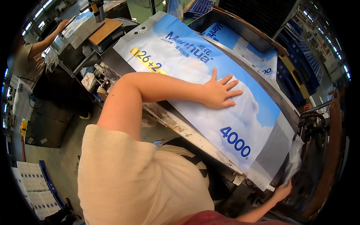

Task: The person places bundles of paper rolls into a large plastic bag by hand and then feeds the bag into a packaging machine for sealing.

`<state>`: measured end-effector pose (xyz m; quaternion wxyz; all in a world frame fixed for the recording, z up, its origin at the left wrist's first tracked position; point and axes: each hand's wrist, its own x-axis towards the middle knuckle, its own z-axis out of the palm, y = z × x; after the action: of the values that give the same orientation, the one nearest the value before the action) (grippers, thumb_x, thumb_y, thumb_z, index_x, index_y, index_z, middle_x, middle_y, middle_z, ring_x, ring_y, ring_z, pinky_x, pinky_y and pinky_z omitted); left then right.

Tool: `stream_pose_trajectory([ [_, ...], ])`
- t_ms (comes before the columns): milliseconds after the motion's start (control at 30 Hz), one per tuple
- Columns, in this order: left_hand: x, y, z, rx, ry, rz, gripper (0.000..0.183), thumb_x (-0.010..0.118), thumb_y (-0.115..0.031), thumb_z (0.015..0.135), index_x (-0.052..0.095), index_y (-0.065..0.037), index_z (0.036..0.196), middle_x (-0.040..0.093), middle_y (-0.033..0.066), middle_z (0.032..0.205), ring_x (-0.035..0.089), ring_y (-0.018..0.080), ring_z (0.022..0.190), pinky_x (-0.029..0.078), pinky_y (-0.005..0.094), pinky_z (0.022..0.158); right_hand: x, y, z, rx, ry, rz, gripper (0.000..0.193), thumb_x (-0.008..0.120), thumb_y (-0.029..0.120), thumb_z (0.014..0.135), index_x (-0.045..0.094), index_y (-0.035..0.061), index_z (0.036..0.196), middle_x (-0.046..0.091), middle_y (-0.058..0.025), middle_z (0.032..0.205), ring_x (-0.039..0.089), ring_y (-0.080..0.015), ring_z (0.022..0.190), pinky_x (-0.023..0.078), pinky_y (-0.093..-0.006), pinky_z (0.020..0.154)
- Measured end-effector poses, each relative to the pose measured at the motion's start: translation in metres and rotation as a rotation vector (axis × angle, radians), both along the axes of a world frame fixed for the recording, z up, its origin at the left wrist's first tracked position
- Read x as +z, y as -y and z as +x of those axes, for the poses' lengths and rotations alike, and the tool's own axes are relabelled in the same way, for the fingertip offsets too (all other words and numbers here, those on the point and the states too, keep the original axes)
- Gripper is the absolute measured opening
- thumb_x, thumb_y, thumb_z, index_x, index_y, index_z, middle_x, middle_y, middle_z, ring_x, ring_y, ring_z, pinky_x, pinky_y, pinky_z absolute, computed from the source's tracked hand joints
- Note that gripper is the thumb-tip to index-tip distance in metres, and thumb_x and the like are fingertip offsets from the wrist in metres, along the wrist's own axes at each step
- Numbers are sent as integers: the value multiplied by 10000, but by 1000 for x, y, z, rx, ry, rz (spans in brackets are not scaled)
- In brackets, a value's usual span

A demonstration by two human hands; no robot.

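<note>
A large blue and white printed plastic package [195, 80] lies slantwise across a metal work table [176, 125]. My left hand [222, 92] rests flat on its middle with the fingers spread, holding nothing. At the package's near right end, the plastic turns clear and runs into a loose, crumpled plastic film [294, 157]. Down at the table's right corner, my right hand [283, 191] is closed on the lower end of that film. Part of the right hand's grip is hidden from view.
Behind the package, an open box [240, 22] holds more printed plastic packaging [247, 50]. Blue crates [300, 56] stack at the right. A co-worker [32, 56] reaches over a wrapped pack at the far left. Packs with a blue edge [35, 183] lie at lower left.
</note>
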<state>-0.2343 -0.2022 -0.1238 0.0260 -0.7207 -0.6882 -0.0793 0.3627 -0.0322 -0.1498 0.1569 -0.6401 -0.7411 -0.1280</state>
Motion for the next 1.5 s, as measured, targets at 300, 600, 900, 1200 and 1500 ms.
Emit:
stream_pose_trajectory([
  [300, 0, -32, 48, -67, 22, 1, 607, 291, -552, 977, 270, -257, 1507, 213, 181, 1559, 155, 413, 1442, 78, 803, 989, -2, 151, 10, -198, -1561, -296, 249, 500, 44, 784, 614, 38, 1005, 624, -95, 851, 591, -192, 697, 480, -332, 615],
  [600, 4, -54, 84, -118, -6, -21, 551, 410, -467, 984, 312, -273, 1491, 244, 126, 1566, 192, 347, 1449, 100, 751, 1030, -247, 386, 126, -1061, -2278, 308, 73, 526, 124, 868, 579, 85, 900, 605, -24, 769, 568, -149, 583, 469, -232, 473],
  [900, 1, -99, 34, -419, 208, 360, 516, 478, -169, 942, 406, -174, 1452, 311, 119, 1537, 231, 326, 1441, 113, 662, 1088, -253, 454, 186, -1560, -1878, 1226, 156, 513, 32, 803, 582, 2, 940, 569, -136, 744, 576, -233, 554, 497, -331, 456],
  [1200, -43, -50, -313, 324, 90, -118, 756, 509, -189, 813, 247, -192, 1522, 278, 232, 1526, 227, 384, 1430, 202, 495, 1138, -218, 436, 130, -1804, -596, 486, 600, 568, 426, 917, 487, -10, 1323, 592, -187, 1227, 581, -298, 1104, 482, -414, 936],
  [1500, 44, -20, -214, 519, -135, 17, 367, 606, -320, 877, 660, 4, 1041, 651, 275, 925, 626, 442, 895, 481, 481, 792, -54, 212, -83, -178, -2008, -135, 630, 404, 487, 1003, 320, 35, 1435, 488, -179, 1364, 528, -265, 1175, 449, -391, 938],
])
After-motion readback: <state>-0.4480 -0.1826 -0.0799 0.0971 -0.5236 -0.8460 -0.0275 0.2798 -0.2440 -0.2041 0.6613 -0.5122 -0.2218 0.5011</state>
